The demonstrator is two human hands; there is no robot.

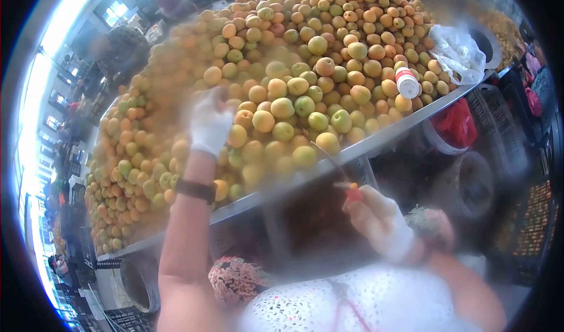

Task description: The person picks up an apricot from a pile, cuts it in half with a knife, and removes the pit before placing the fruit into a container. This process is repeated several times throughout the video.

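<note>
A large heap of yellow-orange and greenish apricots (282, 108) fills a metal-rimmed table (376, 142) in front of me. My left hand (210, 120), in a white glove, reaches in among the apricots. Its fingertips are blurred, and I cannot make out whether a fruit is in them. My right hand (379, 220), also gloved in white, is closed around a small tool with a red and yellow handle (353, 193). A thin, curved metal end sticks out from that handle toward the table's rim. The right hand is below the table's near edge, apart from the fruit.
On the heap's right side lie a white bottle with a red label (406, 83) and a clear plastic bag (457, 53). A bucket holding a red bag (455, 126) is below the rim at right. Another bucket (141, 282) stands lower left. Crates (531, 220) hold more fruit.
</note>
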